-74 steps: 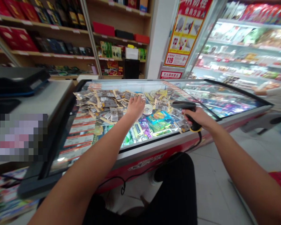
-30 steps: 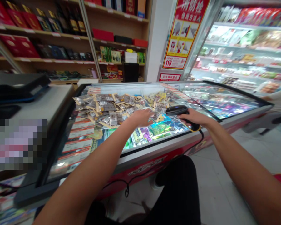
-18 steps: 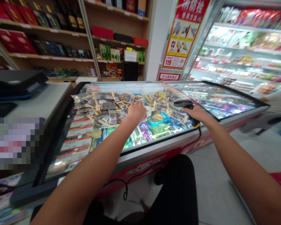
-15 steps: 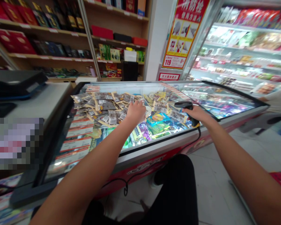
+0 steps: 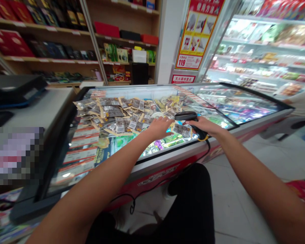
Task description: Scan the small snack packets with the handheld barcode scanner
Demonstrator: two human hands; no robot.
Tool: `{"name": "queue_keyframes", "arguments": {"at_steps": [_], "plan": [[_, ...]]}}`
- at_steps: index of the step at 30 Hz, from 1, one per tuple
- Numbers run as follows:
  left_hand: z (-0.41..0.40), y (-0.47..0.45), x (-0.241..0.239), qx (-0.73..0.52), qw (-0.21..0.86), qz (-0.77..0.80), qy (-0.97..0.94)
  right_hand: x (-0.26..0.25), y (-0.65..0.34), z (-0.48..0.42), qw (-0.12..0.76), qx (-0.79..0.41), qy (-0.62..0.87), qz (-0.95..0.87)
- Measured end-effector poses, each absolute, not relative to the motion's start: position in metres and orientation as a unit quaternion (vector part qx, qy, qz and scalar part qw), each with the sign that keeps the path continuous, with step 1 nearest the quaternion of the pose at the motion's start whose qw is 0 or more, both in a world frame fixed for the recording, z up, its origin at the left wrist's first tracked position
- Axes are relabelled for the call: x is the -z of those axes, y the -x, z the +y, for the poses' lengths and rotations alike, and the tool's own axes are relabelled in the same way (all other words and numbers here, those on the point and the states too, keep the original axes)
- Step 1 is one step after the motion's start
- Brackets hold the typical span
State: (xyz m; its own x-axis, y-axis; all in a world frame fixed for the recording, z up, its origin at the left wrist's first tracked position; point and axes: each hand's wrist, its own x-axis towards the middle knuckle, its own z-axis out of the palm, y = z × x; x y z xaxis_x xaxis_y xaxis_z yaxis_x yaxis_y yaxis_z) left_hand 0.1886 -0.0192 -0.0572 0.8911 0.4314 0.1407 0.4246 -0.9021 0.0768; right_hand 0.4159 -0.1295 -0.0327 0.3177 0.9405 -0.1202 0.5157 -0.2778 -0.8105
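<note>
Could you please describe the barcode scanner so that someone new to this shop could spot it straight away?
Find the glass-topped chest freezer in the middle of the shop. At its near edge, the right hand grips the barcode scanner. It is the only black device there, with a cable trailing down, beside flat snack packets.

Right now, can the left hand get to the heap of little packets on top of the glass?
Probably yes. The left hand is already at the edge of the packets, which lie loose on the freezer lid with nothing over them.
</note>
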Motion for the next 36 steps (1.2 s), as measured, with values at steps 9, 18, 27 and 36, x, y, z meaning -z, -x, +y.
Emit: {"name": "queue_keyframes", "arguments": {"at_steps": [9,18,27,36], "plan": [[-0.010,-0.186,0.059,-0.084,0.048,0.181,-0.979,0.019,-0.427,-0.142,0.313,-0.298,0.721,-0.541],[-0.007,-0.184,0.061,-0.088,0.052,0.175,-0.979,-0.007,-0.434,-0.158,0.137,-0.290,0.707,-0.630],[-0.009,-0.184,0.059,-0.085,0.035,0.167,-0.982,-0.015,-0.436,-0.159,0.086,-0.282,0.693,-0.657],[-0.008,-0.180,0.058,-0.100,-0.035,0.121,-0.987,-0.013,-0.440,-0.158,0.114,-0.256,0.724,-0.630]]}}
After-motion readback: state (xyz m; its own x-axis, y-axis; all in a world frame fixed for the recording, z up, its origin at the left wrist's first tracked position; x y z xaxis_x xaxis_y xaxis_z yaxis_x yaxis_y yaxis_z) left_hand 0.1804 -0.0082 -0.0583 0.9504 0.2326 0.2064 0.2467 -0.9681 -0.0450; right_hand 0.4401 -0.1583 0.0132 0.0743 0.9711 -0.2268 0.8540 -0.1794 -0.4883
